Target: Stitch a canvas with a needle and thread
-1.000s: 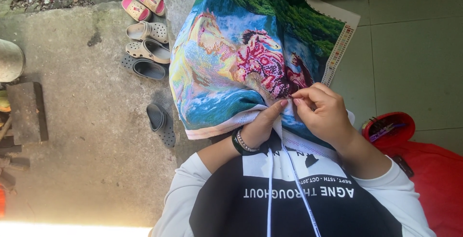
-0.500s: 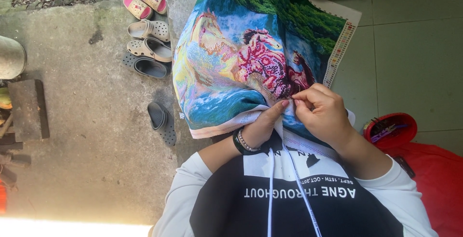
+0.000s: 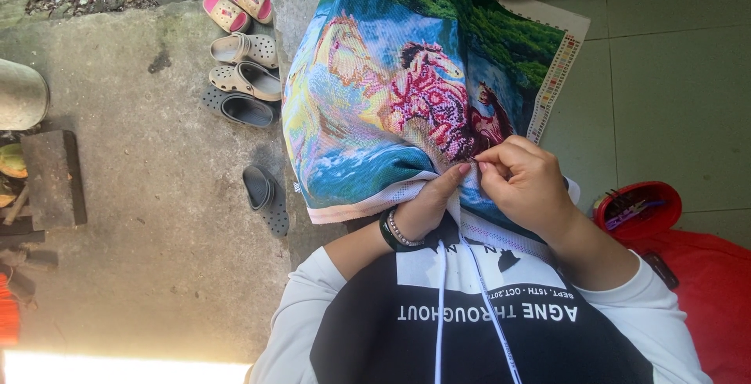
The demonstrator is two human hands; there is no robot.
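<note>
Pot (image 3: 19,95): pale and round, at the far left edge on the concrete.
Block (image 3: 51,177): dark slab just near of the pot.
Sandals (image 3: 235,5): pink pair at the far side of the concrete, with beige clogs (image 3: 246,67) and a dark shoe just near of them.
Slippers (image 3: 264,195): dark pair lying alone, just left of the cloth's hanging edge.
Cloth (image 3: 368,102): large embroidered picture (blue water, green trees, a pink-red figure) draped over the lap, centre of the scene, its white border folded near the body.
Left hand (image 3: 426,204): beaded band and dark strap at the wrist; fingers clamp the folded border, thumb on top.
Right hand (image 3: 524,181): touching the cloth just right of the left hand, fingertips pinched tight together on the stitched surface; what they pinch is too small to tell.
Tub (image 3: 637,208): red, open, on the tiles to the right, beside red fabric (image 3: 704,282).
</note>
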